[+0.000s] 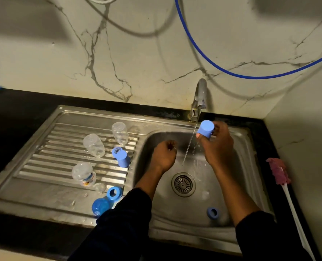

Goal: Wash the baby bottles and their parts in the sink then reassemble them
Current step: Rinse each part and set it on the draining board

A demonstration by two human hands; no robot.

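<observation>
Rinsing the blue cap well means turning its mouth into the stream at the sink's one o'clock. Right hand pinches it (closed end up); left hand curls, contents unclear.

No word, brand or number can be read; only the clear bottle left of the sink bears a colourful print, too blurred to make out.
</observation>
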